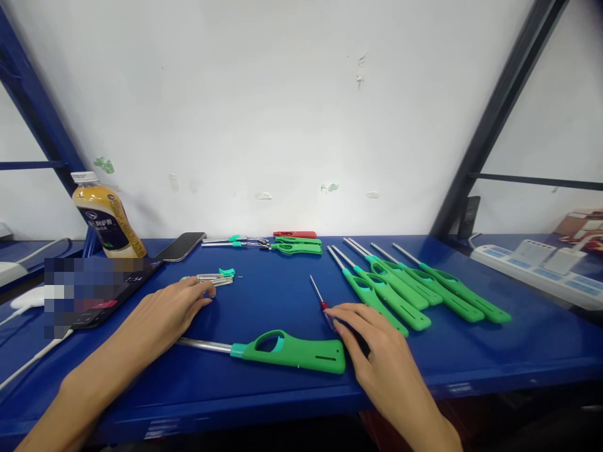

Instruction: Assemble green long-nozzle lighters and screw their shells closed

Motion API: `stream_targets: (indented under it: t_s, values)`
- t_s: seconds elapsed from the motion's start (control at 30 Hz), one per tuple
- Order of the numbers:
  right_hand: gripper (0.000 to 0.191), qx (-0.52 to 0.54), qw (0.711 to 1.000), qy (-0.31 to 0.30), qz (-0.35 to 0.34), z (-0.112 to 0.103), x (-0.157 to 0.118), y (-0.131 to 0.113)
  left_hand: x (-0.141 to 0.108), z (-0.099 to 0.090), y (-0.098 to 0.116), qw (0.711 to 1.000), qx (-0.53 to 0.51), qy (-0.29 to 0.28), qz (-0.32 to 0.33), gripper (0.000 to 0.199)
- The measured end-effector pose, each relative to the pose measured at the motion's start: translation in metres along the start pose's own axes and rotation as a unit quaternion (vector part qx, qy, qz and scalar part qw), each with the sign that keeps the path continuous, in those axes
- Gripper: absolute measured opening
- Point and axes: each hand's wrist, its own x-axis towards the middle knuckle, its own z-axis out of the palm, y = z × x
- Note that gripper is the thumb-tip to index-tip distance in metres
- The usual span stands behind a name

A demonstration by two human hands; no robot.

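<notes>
My right hand (372,342) has its fingertips closed around the handle of a small screwdriver (317,290), whose thin metal shaft points away from me on the table. Over at the left, my left hand (181,304) rests with curled fingers beside thin metal parts (221,280) and a small teal piece (227,272). Its fingertips are drawn together, and what they hold, if anything, is hidden. Between my hands and closer to me lies a green long-nosed lighter (301,353), its metal tube pointing left under my left wrist.
Several green lighters (400,298) lie side by side at the right. Near the wall are lighter innards (235,243), green casings (296,247) and a red casing (296,234). A juice bottle (108,216), a phone (183,246) and a dark-screened device (127,292) occupy the left; a power strip (541,267) sits far right.
</notes>
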Motion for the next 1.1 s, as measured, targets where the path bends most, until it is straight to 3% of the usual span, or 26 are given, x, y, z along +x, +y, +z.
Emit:
stream_targets:
  t_s: [0.33, 0.53, 0.77, 1.1]
  values:
    - [0.029, -0.011, 1.000, -0.005, 0.013, 0.003, -0.001, 0.001, -0.001, -0.006, 0.005, 1.000, 0.000, 0.006, -0.001, 0.035]
    - [0.028, 0.007, 1.000, 0.000, 0.005, 0.003, 0.000, 0.004, -0.005, -0.014, -0.005, 0.999, 0.007, 0.032, -0.013, 0.034]
    - [0.028, 0.015, 1.000, 0.007, -0.011, 0.002, 0.000, 0.005, -0.005, -0.004, -0.020, 0.999, -0.028, 0.021, 0.001, 0.031]
    - [0.028, 0.031, 0.999, 0.012, -0.003, 0.001, 0.000, 0.004, -0.005, -0.001, -0.013, 0.999, -0.031, 0.007, 0.009, 0.032]
